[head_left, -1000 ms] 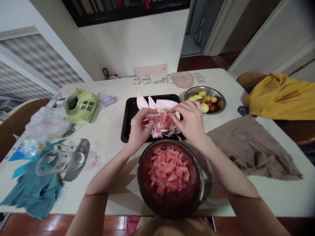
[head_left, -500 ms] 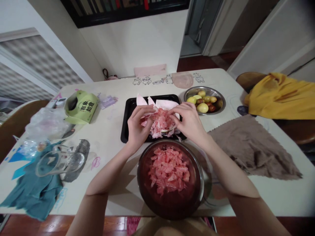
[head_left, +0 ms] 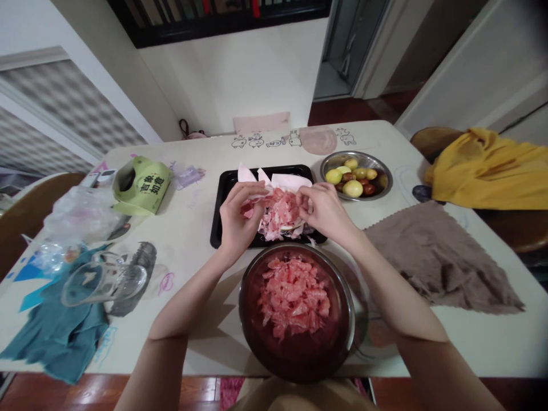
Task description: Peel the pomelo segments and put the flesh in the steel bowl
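Observation:
Over the black tray my left hand is curled round a pink pomelo segment, which its fingers partly cover. My right hand is closed in a pinch at the right side of the tray; what its fingertips hold is too small to make out. Between the hands lies a heap of pink and white pomelo membrane scraps, with pale pieces of thick rind behind it. Just in front of the tray a steel bowl holds peeled pomelo flesh in loose pieces.
A smaller steel bowl with yellow and reddish-brown fruit stands at the back right. A brown cloth lies on the right. To the left are a glass jug, a teal cloth, a green bag and clear plastic.
My right hand has shifted slightly to the right, and its fingers have drawn together. My left hand has stayed nearly in place over the tray.

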A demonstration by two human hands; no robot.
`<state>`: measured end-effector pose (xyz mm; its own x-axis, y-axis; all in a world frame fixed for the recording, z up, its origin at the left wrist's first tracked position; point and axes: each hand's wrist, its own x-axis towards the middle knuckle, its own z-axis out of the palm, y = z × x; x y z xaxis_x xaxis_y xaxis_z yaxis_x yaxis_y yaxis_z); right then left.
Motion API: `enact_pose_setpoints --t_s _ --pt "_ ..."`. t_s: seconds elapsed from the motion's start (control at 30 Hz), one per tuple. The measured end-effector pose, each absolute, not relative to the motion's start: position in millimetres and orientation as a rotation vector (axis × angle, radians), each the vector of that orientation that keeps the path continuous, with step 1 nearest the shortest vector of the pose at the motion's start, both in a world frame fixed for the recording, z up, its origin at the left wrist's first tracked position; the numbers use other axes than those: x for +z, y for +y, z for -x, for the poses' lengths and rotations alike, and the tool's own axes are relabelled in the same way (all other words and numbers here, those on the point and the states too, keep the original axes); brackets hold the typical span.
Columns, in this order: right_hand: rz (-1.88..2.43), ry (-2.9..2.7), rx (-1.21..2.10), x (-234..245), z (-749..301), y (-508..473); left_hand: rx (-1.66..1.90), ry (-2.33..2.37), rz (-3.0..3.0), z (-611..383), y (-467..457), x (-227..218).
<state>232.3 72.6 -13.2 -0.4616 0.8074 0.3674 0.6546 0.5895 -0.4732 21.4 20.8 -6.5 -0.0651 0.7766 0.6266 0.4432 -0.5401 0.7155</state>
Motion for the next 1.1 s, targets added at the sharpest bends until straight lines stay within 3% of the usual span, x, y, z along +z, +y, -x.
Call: enact_pose_setpoints --t_s 0.13,0.47,0.8,1.1 --pt "1.161 -2.337 0.391 -10 -238 71 1.653 1.319 -1.927 -21 22 -6" --pt "0.984 -1.997 0.912 2 -243 76 1.684 1.255 -1.896 -17 27 -12" --pt "1.141 -2.238 0.631 -7 -246 73 1.683 1.231 -1.888 -16 27 -11" --pt "0.854 -1.604 1.483 13 -245 71 1.714 1.168 -1.857 -16 27 -9"
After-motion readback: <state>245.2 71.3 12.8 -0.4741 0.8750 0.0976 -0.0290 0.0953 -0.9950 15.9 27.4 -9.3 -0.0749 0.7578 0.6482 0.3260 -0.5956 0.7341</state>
